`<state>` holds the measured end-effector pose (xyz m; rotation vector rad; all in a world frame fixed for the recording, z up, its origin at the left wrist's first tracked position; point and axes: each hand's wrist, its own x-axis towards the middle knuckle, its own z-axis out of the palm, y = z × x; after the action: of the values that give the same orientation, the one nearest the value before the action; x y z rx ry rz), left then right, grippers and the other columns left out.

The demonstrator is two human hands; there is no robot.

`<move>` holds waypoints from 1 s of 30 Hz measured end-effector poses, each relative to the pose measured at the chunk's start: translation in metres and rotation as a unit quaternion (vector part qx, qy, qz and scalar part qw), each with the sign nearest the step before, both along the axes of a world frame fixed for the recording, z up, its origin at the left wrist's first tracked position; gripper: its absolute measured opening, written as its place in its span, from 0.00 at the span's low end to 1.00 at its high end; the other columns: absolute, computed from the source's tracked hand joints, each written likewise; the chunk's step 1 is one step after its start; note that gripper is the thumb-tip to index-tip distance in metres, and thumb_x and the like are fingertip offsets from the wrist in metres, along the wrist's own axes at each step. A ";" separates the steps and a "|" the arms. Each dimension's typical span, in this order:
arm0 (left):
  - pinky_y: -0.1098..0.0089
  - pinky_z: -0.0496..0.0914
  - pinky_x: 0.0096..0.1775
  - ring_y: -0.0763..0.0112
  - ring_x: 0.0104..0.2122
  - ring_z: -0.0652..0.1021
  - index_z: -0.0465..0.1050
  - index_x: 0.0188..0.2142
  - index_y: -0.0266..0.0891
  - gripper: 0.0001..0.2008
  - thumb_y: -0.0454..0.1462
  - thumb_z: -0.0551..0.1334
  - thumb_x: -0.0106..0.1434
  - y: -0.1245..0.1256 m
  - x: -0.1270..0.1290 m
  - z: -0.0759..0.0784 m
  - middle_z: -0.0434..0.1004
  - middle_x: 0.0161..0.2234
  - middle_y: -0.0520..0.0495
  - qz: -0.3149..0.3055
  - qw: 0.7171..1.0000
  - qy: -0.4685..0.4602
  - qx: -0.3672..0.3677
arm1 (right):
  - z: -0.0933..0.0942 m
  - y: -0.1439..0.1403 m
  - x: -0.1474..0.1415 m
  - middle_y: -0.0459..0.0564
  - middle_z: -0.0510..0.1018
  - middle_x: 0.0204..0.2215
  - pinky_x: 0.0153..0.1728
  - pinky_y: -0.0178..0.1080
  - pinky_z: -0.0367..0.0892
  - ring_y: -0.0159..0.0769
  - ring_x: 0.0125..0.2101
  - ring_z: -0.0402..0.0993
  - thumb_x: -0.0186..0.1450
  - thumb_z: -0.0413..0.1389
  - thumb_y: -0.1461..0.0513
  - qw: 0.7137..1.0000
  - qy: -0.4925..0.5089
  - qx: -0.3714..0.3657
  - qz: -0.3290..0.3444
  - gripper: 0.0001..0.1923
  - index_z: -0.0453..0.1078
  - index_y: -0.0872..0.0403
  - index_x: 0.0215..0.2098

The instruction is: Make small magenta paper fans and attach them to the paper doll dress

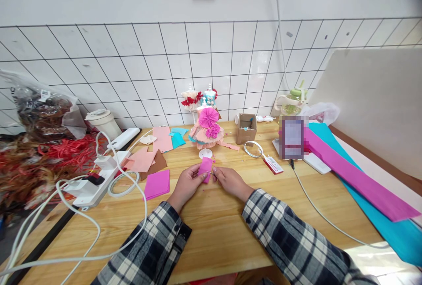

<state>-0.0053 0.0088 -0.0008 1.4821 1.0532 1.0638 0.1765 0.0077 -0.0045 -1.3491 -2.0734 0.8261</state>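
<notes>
On the left of the wooden table (214, 232) lie a white power strip (90, 184), a ring of tape (123, 184) and a flat pink sheet (157, 184). At centre, my left hand (187, 183) pinches a small pink paper piece (205, 168) just above the table, while my right hand (231, 180) grips a thin needle (211, 173) whose tip touches that piece. Behind them stands a paper dress model (207, 131); to the right are a small cardboard box (246, 129), a phone (292, 137) and long pink (356, 175) and blue (395, 228) paper strips.
</notes>
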 end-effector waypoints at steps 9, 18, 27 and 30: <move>0.57 0.67 0.52 0.57 0.46 0.76 0.71 0.49 0.33 0.25 0.42 0.66 0.53 -0.001 0.000 0.001 0.76 0.48 0.40 -0.011 1.000 0.013 0.007 | 0.002 0.001 0.001 0.45 0.72 0.23 0.29 0.33 0.56 0.32 0.26 0.66 0.70 0.35 0.50 1.000 -0.018 0.002 0.011 0.26 0.66 0.52 0.26; 0.61 0.70 0.47 0.62 0.40 0.77 0.73 0.45 0.34 0.19 0.42 0.64 0.56 -0.001 0.000 0.000 0.78 0.41 0.43 -0.025 0.999 0.037 0.029 | 0.001 0.000 0.002 0.46 0.73 0.25 0.31 0.33 0.57 0.32 0.28 0.67 0.70 0.33 0.48 1.000 -0.006 -0.005 0.007 0.27 0.66 0.52 0.27; 0.64 0.71 0.43 0.63 0.39 0.77 0.73 0.45 0.33 0.18 0.40 0.64 0.56 -0.003 0.001 0.000 0.78 0.39 0.43 -0.025 0.998 0.054 0.037 | -0.001 0.001 0.001 0.46 0.73 0.26 0.31 0.33 0.57 0.32 0.28 0.67 0.70 0.34 0.50 1.000 -0.007 -0.001 0.021 0.26 0.66 0.52 0.27; 0.65 0.71 0.42 0.62 0.39 0.77 0.73 0.45 0.33 0.18 0.41 0.64 0.56 -0.002 0.001 -0.001 0.78 0.39 0.43 -0.029 0.998 0.052 0.035 | 0.000 0.001 0.002 0.46 0.73 0.26 0.30 0.33 0.57 0.31 0.28 0.66 0.70 0.35 0.50 1.000 -0.010 0.000 0.023 0.26 0.65 0.53 0.27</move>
<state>-0.0044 0.0066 -0.0018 1.6308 1.0484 1.0009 0.1780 0.0090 -0.0050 -1.3187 -2.1275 0.8365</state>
